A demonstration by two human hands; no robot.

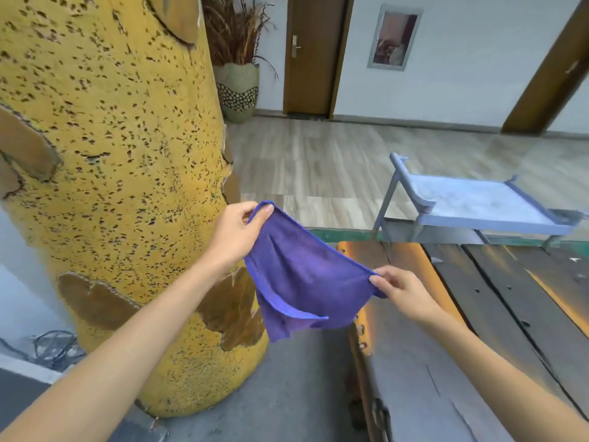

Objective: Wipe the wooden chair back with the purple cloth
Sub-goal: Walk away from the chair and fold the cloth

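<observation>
Cloth (302, 275): purple, soft napped fabric like microfibre, stitched hem; no label or writing legible on it or elsewhere in view. It hangs in mid-air between both hands, slack along the top edge, with a lower fold showing a paler inner face. Left hand (237, 232) pinches the upper left corner between thumb and curled fingers. Right hand (403, 290) pinches the right corner between thumb and fingertips; remaining fingers loosely bent. Cloth sits just in front of a pillar (111, 154), wide, round, yellow, rough and pitted with dark flecks, with brown patches where the coating is missing. Under and to the right of the cloth: dark wooden planks (510, 314) with an orange-lit edge, cracked and worn; whether this is the chair back I cannot tell. Beyond, a pale blue tray (471, 202) on thin legs, on a wood-look floor (318, 161). Far wall: brown door (314, 52), framed picture (395, 36), patterned vase (239, 87) holding dried grass.
</observation>
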